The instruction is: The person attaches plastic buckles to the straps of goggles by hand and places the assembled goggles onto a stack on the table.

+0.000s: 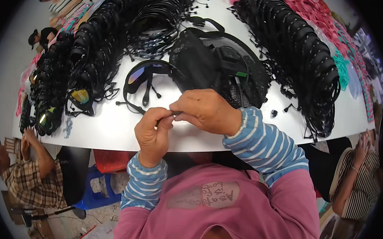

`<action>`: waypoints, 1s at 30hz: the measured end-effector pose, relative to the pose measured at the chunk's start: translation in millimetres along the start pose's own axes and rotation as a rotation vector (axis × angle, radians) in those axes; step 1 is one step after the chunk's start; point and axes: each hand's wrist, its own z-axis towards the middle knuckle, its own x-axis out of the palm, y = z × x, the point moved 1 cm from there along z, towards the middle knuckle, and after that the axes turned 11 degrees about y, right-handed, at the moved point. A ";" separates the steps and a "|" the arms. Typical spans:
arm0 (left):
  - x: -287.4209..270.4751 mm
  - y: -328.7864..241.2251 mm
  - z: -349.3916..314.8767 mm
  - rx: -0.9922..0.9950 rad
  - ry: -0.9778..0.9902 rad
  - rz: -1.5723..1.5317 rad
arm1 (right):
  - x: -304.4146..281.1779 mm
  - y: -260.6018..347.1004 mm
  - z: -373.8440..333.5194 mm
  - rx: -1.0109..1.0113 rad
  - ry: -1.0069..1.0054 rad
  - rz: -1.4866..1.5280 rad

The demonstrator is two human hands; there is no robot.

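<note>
Together both hands (181, 114) pinch a small dark part (177, 114) above the table's near edge (112, 143).

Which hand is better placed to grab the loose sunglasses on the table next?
Probably the right hand. It sits closer to the sunglasses than the left hand, which is nearer the table edge. Both hands pinch a small dark part, so one must let go first.
</note>
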 end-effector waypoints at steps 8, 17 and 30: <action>3.1 -1.8 11.2 -0.294 0.306 -0.232 | -4.5 2.5 -11.9 -0.029 0.146 -0.179; -0.1 8.6 7.9 -0.238 0.531 -0.421 | -15.2 0.4 -12.4 0.033 0.278 0.328; -10.7 25.8 11.4 -0.021 0.412 -0.208 | -6.6 -14.0 -5.4 0.346 0.256 0.688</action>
